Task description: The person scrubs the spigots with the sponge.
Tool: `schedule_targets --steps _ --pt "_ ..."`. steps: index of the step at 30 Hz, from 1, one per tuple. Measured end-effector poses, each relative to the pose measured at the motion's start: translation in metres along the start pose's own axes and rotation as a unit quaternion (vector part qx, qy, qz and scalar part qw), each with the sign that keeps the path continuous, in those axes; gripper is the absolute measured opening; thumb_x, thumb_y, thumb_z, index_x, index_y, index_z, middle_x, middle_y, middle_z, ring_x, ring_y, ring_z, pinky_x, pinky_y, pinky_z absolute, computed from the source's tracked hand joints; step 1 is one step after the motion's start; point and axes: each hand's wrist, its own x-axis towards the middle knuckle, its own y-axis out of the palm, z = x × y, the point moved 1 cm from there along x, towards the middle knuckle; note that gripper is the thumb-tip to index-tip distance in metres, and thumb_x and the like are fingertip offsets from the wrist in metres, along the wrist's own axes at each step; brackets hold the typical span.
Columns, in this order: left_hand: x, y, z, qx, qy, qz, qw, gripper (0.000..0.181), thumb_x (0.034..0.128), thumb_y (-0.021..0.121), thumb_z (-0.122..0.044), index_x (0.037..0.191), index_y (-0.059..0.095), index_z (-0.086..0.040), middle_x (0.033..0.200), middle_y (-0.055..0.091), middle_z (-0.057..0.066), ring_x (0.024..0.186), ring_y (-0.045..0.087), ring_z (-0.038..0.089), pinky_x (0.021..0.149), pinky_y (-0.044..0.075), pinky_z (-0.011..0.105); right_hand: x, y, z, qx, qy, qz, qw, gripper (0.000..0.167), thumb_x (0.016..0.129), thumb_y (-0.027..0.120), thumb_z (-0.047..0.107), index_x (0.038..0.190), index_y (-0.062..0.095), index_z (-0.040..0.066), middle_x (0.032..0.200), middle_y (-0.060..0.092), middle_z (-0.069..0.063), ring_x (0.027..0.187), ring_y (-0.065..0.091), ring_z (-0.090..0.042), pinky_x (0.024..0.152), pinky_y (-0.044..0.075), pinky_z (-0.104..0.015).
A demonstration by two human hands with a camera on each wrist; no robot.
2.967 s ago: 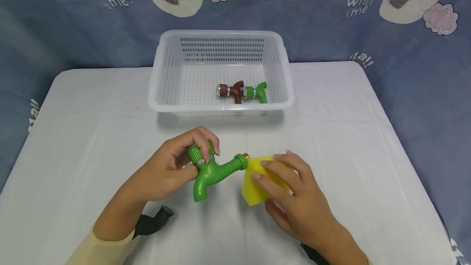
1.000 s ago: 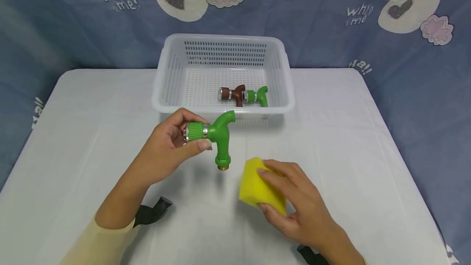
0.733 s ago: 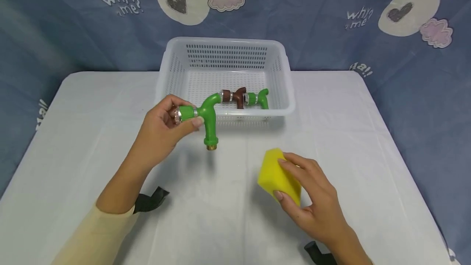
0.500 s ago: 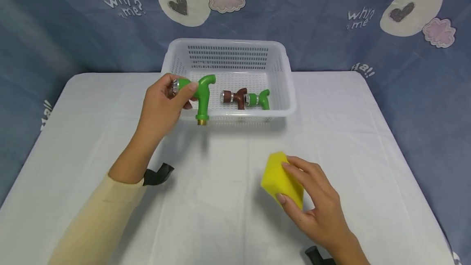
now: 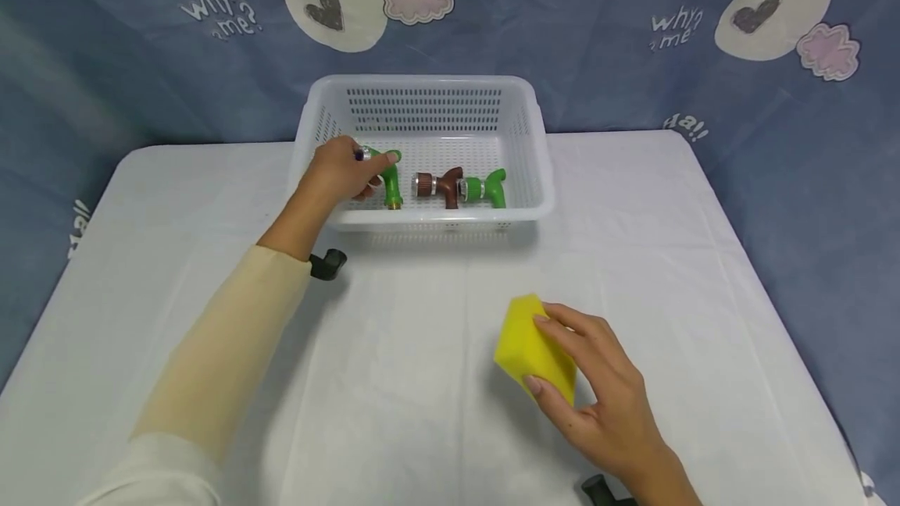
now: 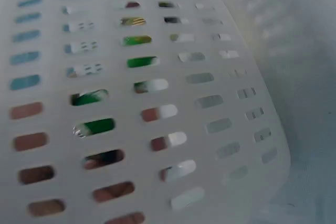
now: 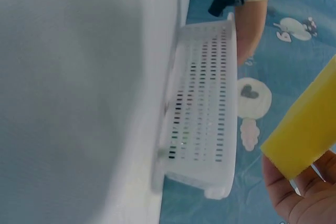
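Note:
My left hand (image 5: pixel 344 171) reaches over the front left of the white basket (image 5: pixel 436 216) and holds a green faucet (image 5: pixel 391 184) by its knob end. The faucet's brass-threaded end points down inside the basket; whether it touches the floor I cannot tell. Through the basket's slots in the left wrist view, bits of the green faucet (image 6: pixel 100 126) show, most of it hidden. Above the table, my right hand (image 5: pixel 608 389) grips a yellow sponge (image 5: pixel 536 350) between thumb and fingers. The same sponge (image 7: pixel 304 124) fills the right edge of the right wrist view.
A brown faucet (image 5: pixel 448 186) and another green faucet (image 5: pixel 487 188) lie side by side in the basket's right half. The basket stands at the back of the white-covered table (image 5: pixel 394 381), before a blue printed curtain (image 5: pixel 562 22).
My left hand has turned the green faucet, then carried it away from the sponge, back and down into the basket's left part. The right hand has drawn slightly right, still gripping the sponge.

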Motion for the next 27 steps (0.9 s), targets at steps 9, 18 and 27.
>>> schedule_targets --steps 9,18,27 --pt "0.0124 -0.0016 -0.0022 0.128 -0.033 0.115 0.9845 0.057 0.1094 0.053 -0.042 0.131 0.055 0.011 0.087 0.068 0.012 0.074 0.065 0.022 0.082 0.054 0.042 -0.0003 -0.0009 0.0001 -0.005 -0.002 -0.002 1.0000 0.049 0.104 0.066 0.036 0.128 0.066 -0.006 0.131 0.062 -0.025 0.116 0.059 -0.030 0.102 0.046 -0.018" --pt "0.0105 0.0056 0.0012 0.204 -0.045 0.075 0.9750 0.048 0.1093 0.057 -0.033 0.132 0.062 0.008 0.104 0.066 0.019 0.074 0.061 0.025 0.067 0.050 0.038 -0.0036 -0.0005 -0.0018 -0.012 0.013 0.002 0.9998 0.050 0.104 0.066 0.037 0.129 0.066 -0.005 0.132 0.062 -0.024 0.118 0.058 -0.030 0.103 0.046 -0.018" --pt "0.0103 0.0069 -0.0013 0.241 -0.013 0.069 0.9680 0.044 0.1060 0.063 -0.030 0.129 0.065 0.008 0.118 0.068 0.024 0.089 0.061 0.031 0.078 0.052 0.044 -0.0038 -0.0013 -0.0020 -0.021 0.019 0.004 0.9996 0.051 0.104 0.065 0.038 0.129 0.066 -0.005 0.132 0.062 -0.024 0.118 0.058 -0.030 0.102 0.046 -0.017"
